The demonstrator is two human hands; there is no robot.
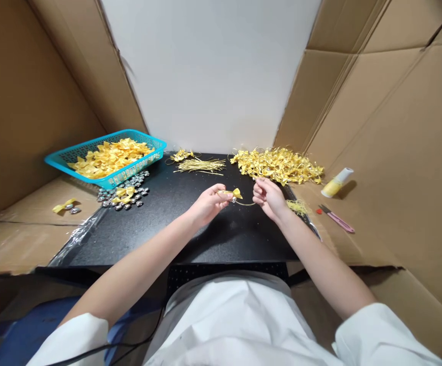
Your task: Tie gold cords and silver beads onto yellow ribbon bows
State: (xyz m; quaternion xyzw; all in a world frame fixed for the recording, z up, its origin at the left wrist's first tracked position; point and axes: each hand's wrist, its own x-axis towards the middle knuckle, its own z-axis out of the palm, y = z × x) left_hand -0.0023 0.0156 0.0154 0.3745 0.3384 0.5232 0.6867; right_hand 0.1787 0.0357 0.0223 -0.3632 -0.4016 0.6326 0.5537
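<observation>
Between the thumb and fingers of my left hand [210,204] is a small yellow ribbon bow [237,193], with a silvery bell-like piece [234,200] just below it. A thin gold cord [246,204] runs from the bow across to my right hand [268,198], whose fingers are pinched on its other end. Both hands are over the middle of the black table [167,223]. Behind them lies a bundle of straight gold cords [201,165]. A large heap of yellow bows with cords [277,163] lies just beyond my right hand.
At the left stands a turquoise basket [106,180] of yellow bows, with silvery pieces [140,203] before it. A pink-handled cutter [339,221], a whitish-yellow roll [336,183] and yellow cord scraps [297,207] lie right. Cardboard walls [407,127] flank the table.
</observation>
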